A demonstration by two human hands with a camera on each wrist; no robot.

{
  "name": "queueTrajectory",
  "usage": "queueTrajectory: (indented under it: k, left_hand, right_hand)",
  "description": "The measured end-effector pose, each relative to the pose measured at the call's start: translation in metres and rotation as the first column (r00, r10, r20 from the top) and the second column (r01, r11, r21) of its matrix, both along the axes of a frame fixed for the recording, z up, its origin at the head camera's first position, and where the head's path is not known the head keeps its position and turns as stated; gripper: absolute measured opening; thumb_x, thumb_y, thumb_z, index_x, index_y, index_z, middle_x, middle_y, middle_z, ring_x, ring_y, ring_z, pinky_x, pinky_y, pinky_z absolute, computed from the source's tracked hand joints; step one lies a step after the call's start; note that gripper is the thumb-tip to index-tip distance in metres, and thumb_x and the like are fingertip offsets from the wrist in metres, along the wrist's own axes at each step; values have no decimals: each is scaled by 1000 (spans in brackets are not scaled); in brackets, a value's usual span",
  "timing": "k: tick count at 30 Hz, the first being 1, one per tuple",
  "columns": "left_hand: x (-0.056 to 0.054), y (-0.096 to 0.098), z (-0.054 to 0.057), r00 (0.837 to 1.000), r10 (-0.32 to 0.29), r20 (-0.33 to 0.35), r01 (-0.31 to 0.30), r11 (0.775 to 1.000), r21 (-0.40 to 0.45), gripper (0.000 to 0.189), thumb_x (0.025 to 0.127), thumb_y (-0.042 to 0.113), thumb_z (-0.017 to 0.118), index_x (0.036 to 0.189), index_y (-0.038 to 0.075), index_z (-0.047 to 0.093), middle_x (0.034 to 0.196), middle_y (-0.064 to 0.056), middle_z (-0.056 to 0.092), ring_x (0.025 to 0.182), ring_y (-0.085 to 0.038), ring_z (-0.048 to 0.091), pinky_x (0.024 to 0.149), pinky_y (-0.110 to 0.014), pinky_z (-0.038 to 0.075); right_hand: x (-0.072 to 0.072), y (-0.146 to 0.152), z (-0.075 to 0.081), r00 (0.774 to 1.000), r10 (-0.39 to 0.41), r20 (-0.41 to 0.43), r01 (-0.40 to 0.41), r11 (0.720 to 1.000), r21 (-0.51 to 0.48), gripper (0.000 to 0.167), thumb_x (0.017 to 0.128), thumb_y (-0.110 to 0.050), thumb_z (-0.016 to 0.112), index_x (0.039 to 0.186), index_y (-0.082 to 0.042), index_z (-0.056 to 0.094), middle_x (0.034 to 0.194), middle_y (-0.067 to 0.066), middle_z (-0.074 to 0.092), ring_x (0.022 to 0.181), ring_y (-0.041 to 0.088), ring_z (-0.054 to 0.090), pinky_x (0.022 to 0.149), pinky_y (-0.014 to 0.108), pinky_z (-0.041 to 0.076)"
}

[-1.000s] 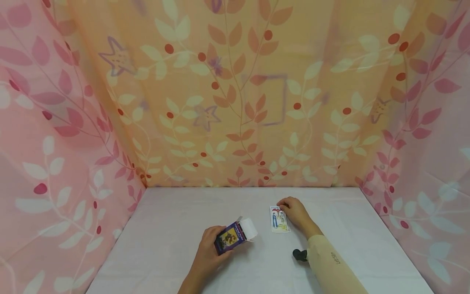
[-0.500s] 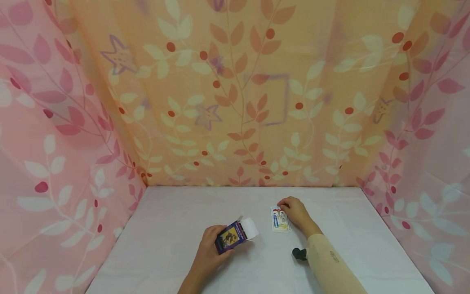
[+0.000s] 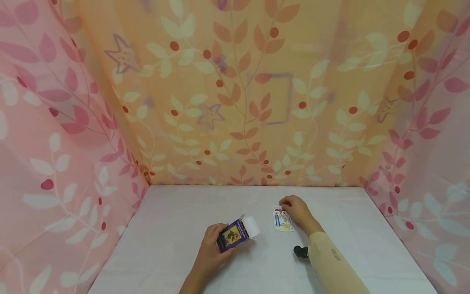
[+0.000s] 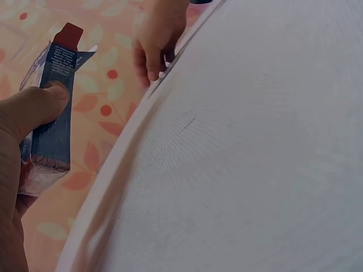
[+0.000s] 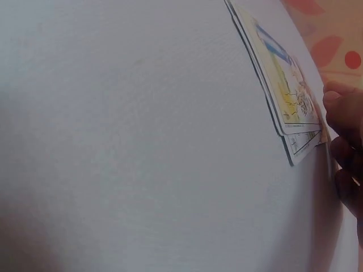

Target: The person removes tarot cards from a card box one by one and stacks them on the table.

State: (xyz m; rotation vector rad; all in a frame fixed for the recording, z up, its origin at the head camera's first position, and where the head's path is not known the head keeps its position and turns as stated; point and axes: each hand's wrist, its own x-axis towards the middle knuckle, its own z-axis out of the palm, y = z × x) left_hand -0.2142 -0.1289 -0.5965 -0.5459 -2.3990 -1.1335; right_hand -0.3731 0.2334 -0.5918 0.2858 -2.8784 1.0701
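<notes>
My left hand (image 3: pixel 213 249) grips a blue-purple card box (image 3: pixel 231 236) with a yellow picture on its front. The white flap at the box's right end hangs open, and the fingers wrap round the other end. In the left wrist view my thumb presses the box's dark blue side (image 4: pixel 52 136). Farther right, a small stack of tarot cards (image 3: pixel 282 219) lies face up on the table, a lower card sticking out slightly askew. My right hand (image 3: pixel 296 209) holds the stack's far right corner with curled fingertips, partly hidden in the right wrist view.
A white cloth covers the table (image 3: pixel 176 228). Patterned curtains with leaves stand behind it (image 3: pixel 242 122) and on both sides. A small black object (image 3: pixel 300 251) sits by the right sleeve (image 3: pixel 330 257).
The lower card shows a little more past the top card's right edge. Both hands keep nearly the same places, and the head view shifts slightly.
</notes>
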Motion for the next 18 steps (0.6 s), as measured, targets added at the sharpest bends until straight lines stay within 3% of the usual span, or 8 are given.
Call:
queueTrajectory:
  k: [11, 18]
  left_hand:
    - [-1, 0, -1, 1000, 1, -8, -1, 1000, 2, 81, 69, 27, 97, 139, 22, 57, 133, 9, 57, 122, -11, 51, 101, -36, 53]
    - [0, 2, 0, 1000, 3, -6, -3, 999, 34, 82, 66, 24, 98, 137, 19, 60, 132, 13, 56, 121, -10, 52, 101, -38, 53]
  right_hand:
    - [10, -6, 13, 1000, -16, -22, 15, 998, -59, 15, 98, -11, 67, 111, -8, 75, 101, 3, 69, 97, 22, 60, 92, 46, 50]
    - [31, -16, 21, 999, -49, -3, 48, 987, -153, 18, 100, -15, 66, 116, -10, 72, 102, 1, 66, 95, 20, 57, 88, 40, 48]
